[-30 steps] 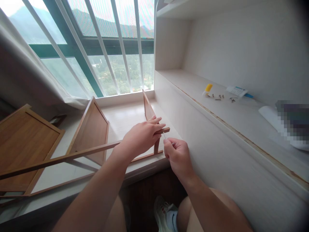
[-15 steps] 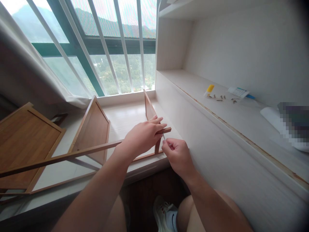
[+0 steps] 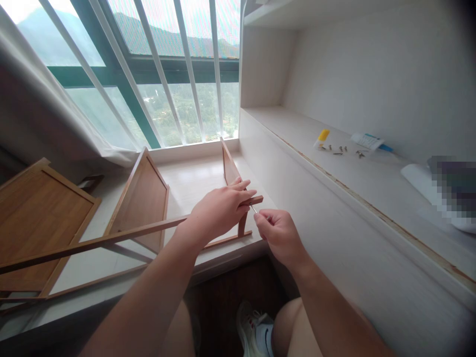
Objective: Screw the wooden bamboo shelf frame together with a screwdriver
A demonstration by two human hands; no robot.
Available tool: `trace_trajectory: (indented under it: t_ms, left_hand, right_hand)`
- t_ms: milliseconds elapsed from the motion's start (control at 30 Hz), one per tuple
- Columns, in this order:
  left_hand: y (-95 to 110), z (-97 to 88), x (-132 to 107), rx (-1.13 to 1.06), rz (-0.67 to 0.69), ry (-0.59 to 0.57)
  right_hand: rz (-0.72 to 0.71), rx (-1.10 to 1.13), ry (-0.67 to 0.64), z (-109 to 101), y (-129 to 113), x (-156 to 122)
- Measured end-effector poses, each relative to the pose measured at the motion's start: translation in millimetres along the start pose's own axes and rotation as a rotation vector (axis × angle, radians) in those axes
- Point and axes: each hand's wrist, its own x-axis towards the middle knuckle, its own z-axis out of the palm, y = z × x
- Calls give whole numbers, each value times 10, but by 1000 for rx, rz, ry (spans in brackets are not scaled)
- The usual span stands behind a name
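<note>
My left hand [image 3: 219,210] is wrapped over the right end of a long wooden rail [image 3: 96,243], pressing it against an upright wooden frame piece [image 3: 229,171] on the window ledge. My right hand [image 3: 277,233] is closed in a pinch on a thin metal tool [image 3: 253,208], likely a hex key, whose tip meets the rail's end just right of my left fingers. A second wooden panel [image 3: 143,201] leans upright under the rail to the left.
A flat wooden panel [image 3: 35,218] lies at far left on the white ledge [image 3: 193,181]. The raised white shelf [image 3: 297,131] on the right carries a yellow-capped tube [image 3: 321,138], loose screws [image 3: 336,149] and a paper packet [image 3: 366,141]. Window bars stand behind.
My right hand has turned slightly at the wrist and shifted a little right while keeping the tool at the rail's end. My left hand and the rail stay in place.
</note>
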Motion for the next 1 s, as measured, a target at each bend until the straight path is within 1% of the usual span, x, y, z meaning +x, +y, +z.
trace_trajectory:
  t_ms: [100,233,367,467,567,700,767,867,933,1000]
  left_hand:
    - [-2,-2,-6,10,1,1]
    - [0,-9,-11,14,-1,-1]
    - [8,-12,-7,6,-3,0]
    - [12,-14,-6,-6,-2,-7]
    - [10,-14,-8,-9,-8,-10]
    - [1,0,-8,8,-5,-6]
    - [-5,10,-5,12,-4,0]
    - [-12,25,-2,8,-1,9]
    - [-15,31,-1,6,0,13]
    - [-14,32,-1,9,-3,11]
  right_hand:
    - [29,124,-36,-22,48,14]
    - [45,264,-41,-15,96,20]
    - [54,329,-23,23,125,11]
    - [18,232,28,48,113,-8]
    - [-67,-3,73,59,67,-32]
    - [-222,-330,84,59,7,-48]
    - [-267,-445,86,51,-12,-46]
    - [-273,-460,89,35,-26,-39]
    - [-240,-379,86,38,-18,-39]
    - [-174,-257,94,73,7,-49]
